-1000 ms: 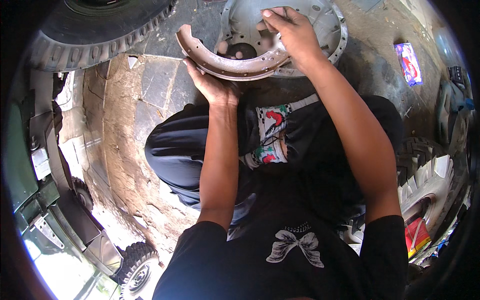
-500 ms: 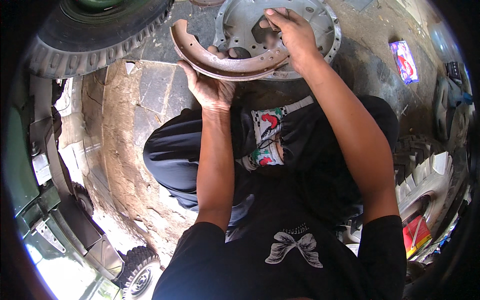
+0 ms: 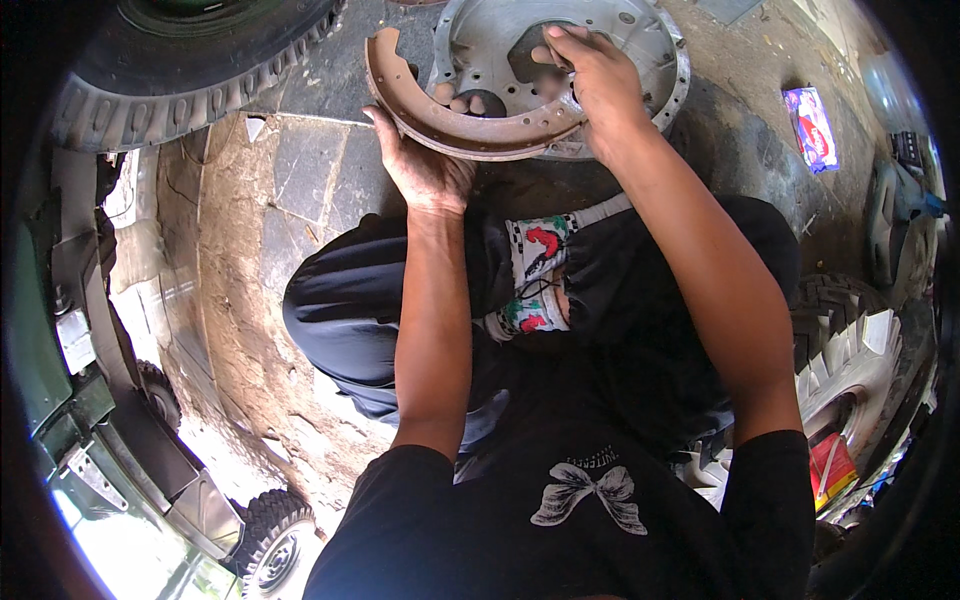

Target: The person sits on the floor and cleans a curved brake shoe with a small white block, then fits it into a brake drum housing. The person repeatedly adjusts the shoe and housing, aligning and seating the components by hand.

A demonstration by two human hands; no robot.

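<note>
If the bare left hand (image 3: 428,180) loosened, the rusty-brown, curved metal shoe (image 3: 480,132) might have slipped against the grey, round metal housing (image 3: 490,40) beyond.
It lay across that cupped palm, fingertips showing inside its curve, thumb by the outer edge; the right hand (image 3: 608,88) curled at its right end, whether gripping I couldn't tell.
</note>
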